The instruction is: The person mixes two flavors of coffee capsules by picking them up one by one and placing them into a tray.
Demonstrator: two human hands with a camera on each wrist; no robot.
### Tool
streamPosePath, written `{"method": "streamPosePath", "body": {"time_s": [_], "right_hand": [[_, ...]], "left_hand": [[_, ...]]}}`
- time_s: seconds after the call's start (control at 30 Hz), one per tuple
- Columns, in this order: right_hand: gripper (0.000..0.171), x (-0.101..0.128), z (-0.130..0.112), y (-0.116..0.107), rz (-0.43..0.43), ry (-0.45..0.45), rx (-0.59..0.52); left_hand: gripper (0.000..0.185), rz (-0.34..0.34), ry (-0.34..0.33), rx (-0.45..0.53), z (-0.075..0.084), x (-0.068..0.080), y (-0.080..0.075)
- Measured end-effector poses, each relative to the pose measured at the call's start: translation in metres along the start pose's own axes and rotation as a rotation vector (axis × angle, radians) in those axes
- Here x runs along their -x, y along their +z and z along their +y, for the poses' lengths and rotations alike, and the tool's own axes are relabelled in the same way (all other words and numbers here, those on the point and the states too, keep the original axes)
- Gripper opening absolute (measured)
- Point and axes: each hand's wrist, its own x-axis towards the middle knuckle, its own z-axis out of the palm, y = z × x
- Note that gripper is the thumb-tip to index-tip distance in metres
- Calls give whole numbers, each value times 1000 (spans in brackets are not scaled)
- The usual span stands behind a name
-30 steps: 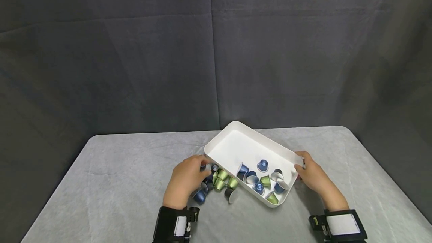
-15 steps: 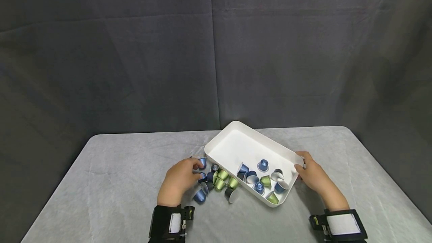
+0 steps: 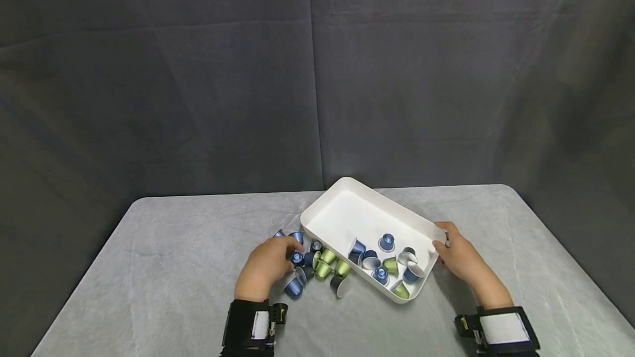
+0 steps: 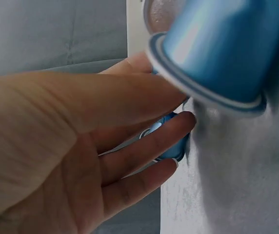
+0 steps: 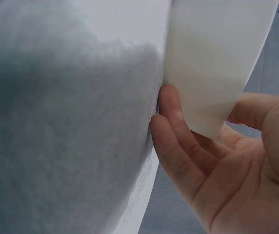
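Note:
My left hand (image 3: 268, 264) is at the left side of a pile of coffee capsules, with a blue capsule (image 3: 296, 259) right by its thumb and index finger. In the left wrist view its other fingers (image 4: 144, 156) reach out fairly straight, while a large blue capsule (image 4: 222, 53) in front hides the thumb tip. More blue capsules (image 3: 296, 236) lie just beyond the fingertips. At the right, my right hand (image 3: 458, 255) grips the short end of a white tray (image 3: 342, 194), thumb on one side of the wall and fingers on the other (image 5: 171, 141).
Several blue, green and dark capsules lie in the near right half of the tray, among them a green capsule (image 3: 390, 266). Outside, green capsules (image 3: 323, 270) and a black capsule (image 3: 339, 286) sit against its near-left wall. A grey cloth covers the table (image 3: 188, 258).
My left hand has drawn back left from the pile, then shifted slightly right again, and blue capsules beside its fingers have come into view. The right hand and tray have stayed still.

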Motion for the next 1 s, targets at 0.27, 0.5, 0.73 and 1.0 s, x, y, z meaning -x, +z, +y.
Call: {"method": "streamPosePath", "body": {"time_s": [0.27, 0.5, 0.73, 1.0], "right_hand": [[48, -1, -2, -1, 1, 1, 1], [48, -1, -2, -1, 2, 6, 8], [47, 0, -3, -1, 2, 1, 4], [47, 1, -1, -1, 6, -12, 2]], "left_hand": [[34, -7, -27, -3, 3, -2, 4], [32, 4, -43, -1, 4, -3, 7], [30, 0, -48, -10, 4, -3, 7], [28, 3, -39, -30, 3, -3, 5]]}}
